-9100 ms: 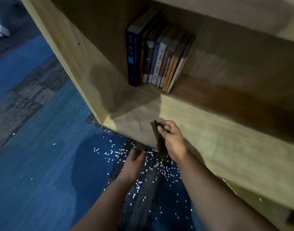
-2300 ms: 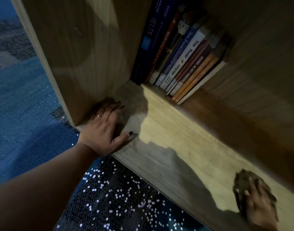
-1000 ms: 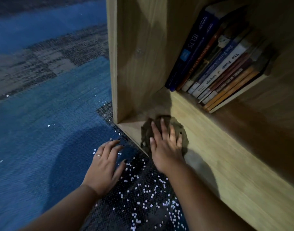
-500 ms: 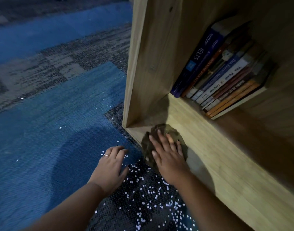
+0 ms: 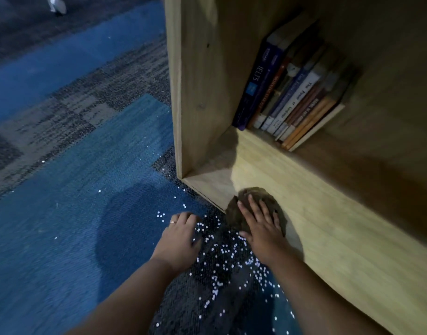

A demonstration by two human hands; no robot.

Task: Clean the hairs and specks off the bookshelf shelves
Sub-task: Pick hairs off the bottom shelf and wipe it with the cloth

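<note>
Shelf (image 5: 328, 226) holds cloth (image 5: 257, 193) under the flat right hand (image 5: 262, 229); left hand (image 5: 178, 238) rests flat on carpet (image 5: 74, 213)

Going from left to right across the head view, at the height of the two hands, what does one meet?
Blue carpet, left hand with a ring, scattered small white specks, right hand, light wooden shelf board.

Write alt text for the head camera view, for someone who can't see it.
A right hand presses a brown cloth at the front edge of a wooden shelf; the left hand rests on carpet strewn with white specks. Books lean behind.
</note>
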